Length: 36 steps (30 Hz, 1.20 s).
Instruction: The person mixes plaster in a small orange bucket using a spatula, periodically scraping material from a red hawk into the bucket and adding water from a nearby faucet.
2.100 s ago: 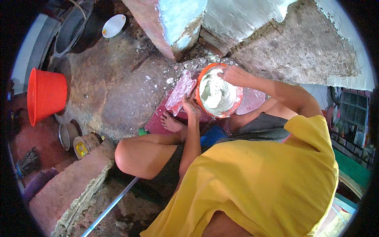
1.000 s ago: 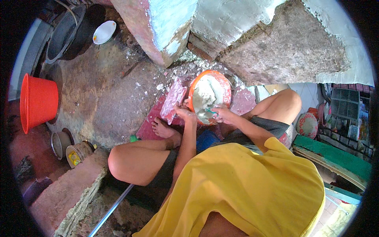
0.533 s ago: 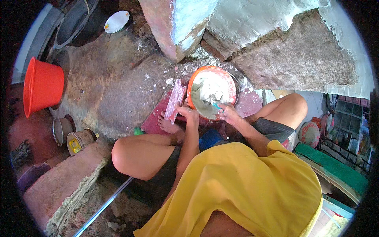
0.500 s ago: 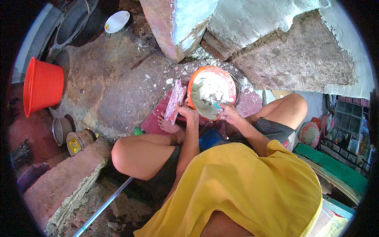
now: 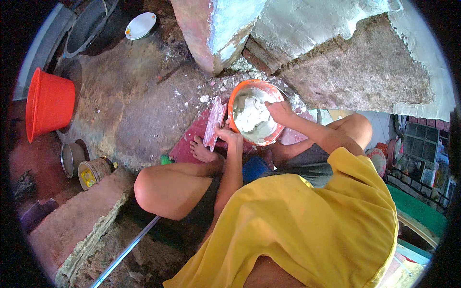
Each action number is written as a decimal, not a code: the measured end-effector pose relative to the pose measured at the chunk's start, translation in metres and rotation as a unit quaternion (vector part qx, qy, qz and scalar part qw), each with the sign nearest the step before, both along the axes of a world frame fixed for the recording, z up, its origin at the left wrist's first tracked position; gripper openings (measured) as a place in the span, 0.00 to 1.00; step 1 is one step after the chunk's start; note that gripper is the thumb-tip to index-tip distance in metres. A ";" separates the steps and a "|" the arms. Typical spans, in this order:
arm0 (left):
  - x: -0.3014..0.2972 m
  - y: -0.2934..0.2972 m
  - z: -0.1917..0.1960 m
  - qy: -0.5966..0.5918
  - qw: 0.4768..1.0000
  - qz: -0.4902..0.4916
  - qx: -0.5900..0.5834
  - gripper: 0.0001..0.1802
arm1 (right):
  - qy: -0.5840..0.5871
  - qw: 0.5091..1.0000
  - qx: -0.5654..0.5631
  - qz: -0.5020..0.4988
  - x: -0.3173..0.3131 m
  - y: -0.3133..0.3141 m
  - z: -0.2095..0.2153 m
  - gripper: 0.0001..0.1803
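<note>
An orange bucket (image 5: 231, 111) stands between my legs, with white plaster (image 5: 252, 114) heaped inside and smeared up its walls. My left hand (image 5: 230, 136) is closed on the lower end of a short, plaster-stained board (image 5: 214, 124), tilted beside the bucket's left side. Its fingers lie close to the bucket; whether they touch it I cannot tell. My right hand (image 5: 279, 112) reaches over the bucket's right rim, fingers closed. The turquoise-handled tool seen in it a moment ago is hidden beneath the hand now.
Ahead rises a wall corner (image 5: 211, 33) with a partly plastered wall (image 5: 365, 67) to its right. Plaster crumbs litter the floor nearby. Leftward are a red tub (image 5: 50, 102), a white plate (image 5: 140, 26) and small pots (image 5: 93, 173). A metal pole (image 5: 126, 252) lies at lower left.
My right hand has moved up and rightward, from the bucket's near edge to its right rim. The plaster inside looks shifted and more lumped. My left hand and the board stay nearly still.
</note>
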State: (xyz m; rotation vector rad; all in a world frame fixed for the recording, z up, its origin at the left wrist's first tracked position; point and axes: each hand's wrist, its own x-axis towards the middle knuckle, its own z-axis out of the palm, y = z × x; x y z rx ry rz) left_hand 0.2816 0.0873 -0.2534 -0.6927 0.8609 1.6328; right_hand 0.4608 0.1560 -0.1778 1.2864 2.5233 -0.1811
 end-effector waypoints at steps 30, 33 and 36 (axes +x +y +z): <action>0.007 -0.009 -0.034 -0.017 0.999 0.017 -0.023 0.18 | 0.117 0.954 -0.217 0.172 0.028 0.034 -0.048 0.13; 0.013 0.003 0.007 0.000 0.998 0.022 -0.052 0.18 | 0.092 0.961 -0.255 0.061 0.028 0.025 -0.046 0.15; 0.014 0.002 0.006 -0.012 0.999 0.011 -0.041 0.18 | 0.082 0.957 -0.278 -0.002 0.026 0.016 -0.045 0.17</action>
